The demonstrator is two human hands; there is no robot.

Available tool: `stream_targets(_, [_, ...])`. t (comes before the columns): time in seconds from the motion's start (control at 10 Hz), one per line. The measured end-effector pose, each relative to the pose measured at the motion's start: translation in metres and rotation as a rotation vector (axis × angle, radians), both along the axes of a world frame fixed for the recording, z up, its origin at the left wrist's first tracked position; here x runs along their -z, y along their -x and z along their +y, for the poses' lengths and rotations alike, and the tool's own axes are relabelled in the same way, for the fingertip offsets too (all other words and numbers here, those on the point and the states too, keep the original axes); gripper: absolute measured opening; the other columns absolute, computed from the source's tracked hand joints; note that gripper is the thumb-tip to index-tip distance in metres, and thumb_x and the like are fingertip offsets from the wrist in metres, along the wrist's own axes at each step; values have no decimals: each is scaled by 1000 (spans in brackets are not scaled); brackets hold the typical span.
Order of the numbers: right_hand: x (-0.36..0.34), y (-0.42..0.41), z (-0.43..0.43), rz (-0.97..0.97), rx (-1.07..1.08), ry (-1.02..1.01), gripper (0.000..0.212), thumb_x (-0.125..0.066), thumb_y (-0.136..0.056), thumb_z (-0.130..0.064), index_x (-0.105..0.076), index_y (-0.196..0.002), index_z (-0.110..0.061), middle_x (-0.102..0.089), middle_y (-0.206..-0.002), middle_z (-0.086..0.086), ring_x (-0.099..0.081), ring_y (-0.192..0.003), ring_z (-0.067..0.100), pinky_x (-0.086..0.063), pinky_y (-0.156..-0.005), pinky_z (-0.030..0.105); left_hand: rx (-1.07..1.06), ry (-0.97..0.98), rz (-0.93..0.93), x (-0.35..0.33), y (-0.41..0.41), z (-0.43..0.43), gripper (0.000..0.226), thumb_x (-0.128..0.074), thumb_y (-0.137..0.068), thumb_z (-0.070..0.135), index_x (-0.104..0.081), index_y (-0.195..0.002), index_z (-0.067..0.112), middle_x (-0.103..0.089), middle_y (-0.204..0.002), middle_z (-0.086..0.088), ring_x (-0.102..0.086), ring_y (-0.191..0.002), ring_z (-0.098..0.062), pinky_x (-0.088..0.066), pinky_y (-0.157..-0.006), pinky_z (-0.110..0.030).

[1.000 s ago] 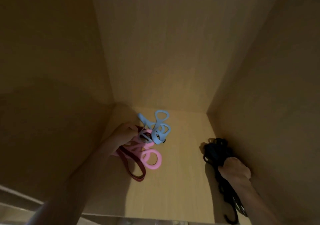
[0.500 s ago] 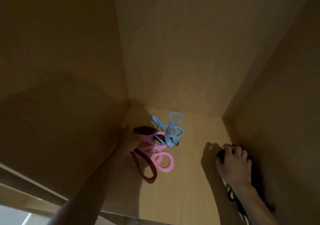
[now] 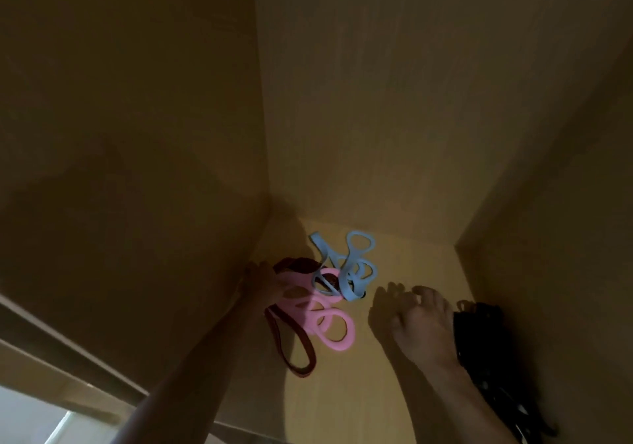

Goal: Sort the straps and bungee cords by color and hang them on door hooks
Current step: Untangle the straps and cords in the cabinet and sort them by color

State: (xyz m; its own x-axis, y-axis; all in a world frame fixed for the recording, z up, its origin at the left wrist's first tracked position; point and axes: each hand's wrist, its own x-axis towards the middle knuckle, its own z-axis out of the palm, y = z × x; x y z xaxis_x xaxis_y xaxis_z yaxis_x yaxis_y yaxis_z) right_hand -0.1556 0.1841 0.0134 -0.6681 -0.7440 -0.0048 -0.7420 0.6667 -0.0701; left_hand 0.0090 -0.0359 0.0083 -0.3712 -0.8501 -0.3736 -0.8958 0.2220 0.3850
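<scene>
Two bare hands are reaching into a light wooden cabinet [image 3: 349, 402]. Nearest, a black bundle of bungee cords [image 3: 479, 334] is lying well right of the pink looped rubber strap [image 3: 310, 313], against the side wall. The right hand [image 3: 421, 327] is hovering between that bundle and the pink strap, fingers apart and holding nothing. A dark red flat strap [image 3: 303, 372] is lying just left of the pink strap, touching it. The left hand [image 3: 263, 282] is touching the pink strap's left edge; its finger grip cannot be determined in shadow. A pale blue looped strap [image 3: 354, 293] is overlapping the pink strap's far end.
</scene>
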Motion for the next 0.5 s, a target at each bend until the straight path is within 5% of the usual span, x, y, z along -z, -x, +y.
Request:
stream_targets(0.2, [-2,-37,-50,-398,-372,315,21,-55,-89,-20,-63,-107,-13,-60,-108,4,-53,-104,21,-42,-83,27,-132,27,268,-5,0,-14,56,-50,-93,20,-31,-141,0,-43,-142,-24,-43,-129,-38,-36,-106,-43])
stream_targets(0.3, [-5,-50,-77,-459,-455,387,36,-53,-83,-8,-56,-119,-12,-56,-117,4,-54,-108,22,-43,-82,23,-123,18,441,-30,3,-2,59,-49,-91,13,-26,-145,5,-46,-140,-20,-45,-127,-35,-37,-105,-40])
stream_targets(0.4, [-18,-57,-100,-499,-455,520,52,-51,-82,-11,-43,-133,-6,-51,-123,9,-52,-112,23,-40,-88,22,-95,27,599,-55,5,13,53,-44,-91,3,-32,-143,8,-53,-123,-7,-51,-114,-21,-35,-83,-17])
stream_targets(0.5, [-22,-54,-119,-563,-358,395,59,-57,-80,-13,-37,-135,-8,-50,-122,8,-55,-109,23,-48,-93,38,-96,60,725,-73,4,20,41,-41,-91,-3,-43,-131,4,-52,-108,0,-53,-104,-16,-32,-73,-13])
